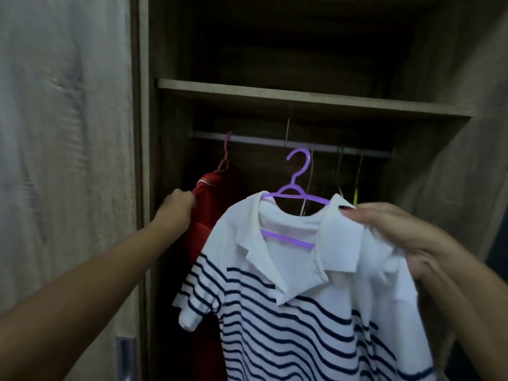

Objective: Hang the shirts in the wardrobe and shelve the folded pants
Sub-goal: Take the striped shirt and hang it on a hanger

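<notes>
Holding the striped shirt (302, 312) up in front of the open wardrobe (302, 94), the right hand (406, 237) grips the garment at its shoulder beside the collar, fingers curled together and pinching the white fabric and, as judged, the hanger arm beneath it. This grip keeps the shirt seated on the purple hanger (295, 193) while leaving the hook free to reach the rail (247, 138). The left hand (176, 207) is closed, fingers pressed together, on the shoulder of the red shirt (209, 215), which already hangs from a pink hanger (225, 152) at the left end of the rail; this hold appears intended to push that garment aside and open a gap. The striped shirt is below the rail and in front of it, not yet hung. Its long axis runs roughly vertically, collar uppermost and hem down out of view, with the front facing the camera. The hanger's shoulder bar is tilted, higher at the far left and lower toward the right hand. The hook points up and opens to the left. Other hangers are dimly visible further right on the rail.
</notes>
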A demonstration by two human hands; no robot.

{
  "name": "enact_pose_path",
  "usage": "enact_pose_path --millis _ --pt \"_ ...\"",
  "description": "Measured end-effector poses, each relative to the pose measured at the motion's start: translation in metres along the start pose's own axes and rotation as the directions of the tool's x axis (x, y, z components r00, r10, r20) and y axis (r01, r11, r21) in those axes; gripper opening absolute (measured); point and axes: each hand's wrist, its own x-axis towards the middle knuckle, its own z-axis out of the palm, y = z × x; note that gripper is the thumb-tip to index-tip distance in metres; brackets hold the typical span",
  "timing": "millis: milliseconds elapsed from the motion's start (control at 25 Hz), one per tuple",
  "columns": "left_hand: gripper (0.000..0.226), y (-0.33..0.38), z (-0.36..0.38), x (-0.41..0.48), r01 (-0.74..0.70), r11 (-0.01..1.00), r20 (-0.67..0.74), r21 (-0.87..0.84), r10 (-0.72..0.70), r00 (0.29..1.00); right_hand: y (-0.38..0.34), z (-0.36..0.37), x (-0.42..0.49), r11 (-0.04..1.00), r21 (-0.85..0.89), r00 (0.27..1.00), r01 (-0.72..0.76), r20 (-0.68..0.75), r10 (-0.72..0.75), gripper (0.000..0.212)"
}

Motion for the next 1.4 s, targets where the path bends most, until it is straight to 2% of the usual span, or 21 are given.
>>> enact_pose_path --millis 80,240,440,520,640,840,1000,1120,1200,1400 --pt "0.035 -0.006 -0.005 -0.002 -0.011 0.997 -0.013 0.073 0.012 1.0 -0.012 0.028 0.022 0.998 0.063 0.997 0.017 -0.076 -0.013 0.019" --pt "0.042 -0.009 -0.007 -0.01 -0.056 0.997 0.015 0.047 0.056 0.998 -0.028 0.087 0.077 0.982 0.11 0.967 0.153 -0.22 -0.126 0.023" --pt "0.04 -0.012 -0.015 -0.011 -0.164 0.984 0.108 0.069 0.156 0.982 -0.025 0.134 0.155 0.982 -0.029 0.934 0.185 -0.306 -0.185 0.015" --pt "0.043 -0.018 -0.018 -0.01 -0.226 0.972 0.154 0.065 0.214 0.965 -0.014 0.146 0.178 0.983 -0.112 0.941 0.149 -0.29 -0.176 0.017" --pt "0.057 -0.02 -0.018 -0.011 -0.258 0.966 0.227 -0.01 0.254 0.94 0.0 0.156 0.195 0.96 -0.24 0.942 0.146 -0.263 -0.209 0.042" --pt "0.065 -0.014 -0.012 -0.017 -0.254 0.964 0.263 -0.074 0.264 0.928 0.017 0.149 0.212 0.885 -0.439 0.948 0.154 -0.186 -0.257 0.045" --pt "0.064 -0.01 -0.004 -0.024 -0.229 0.97 0.256 -0.081 0.242 0.936 0.037 0.145 0.204 0.832 -0.494 0.936 0.252 -0.093 -0.338 0.052" --pt "0.064 -0.008 0.001 -0.029 -0.203 0.975 0.239 -0.094 0.22 0.946 0.054 0.148 0.192 0.718 -0.615 0.877 0.328 -0.085 -0.473 0.051" --pt "0.066 -0.007 0.005 -0.032 -0.19 0.976 0.222 -0.109 0.21 0.952 0.066 0.148 0.184 0.591 -0.711 0.808 0.381 -0.055 -0.587 0.05" --pt "0.063 -0.011 0.008 -0.057 -0.162 0.968 0.143 -0.194 0.191 0.971 0.082 0.151 0.154 0.364 -0.813 0.614 0.454 -0.011 -0.789 0.045"
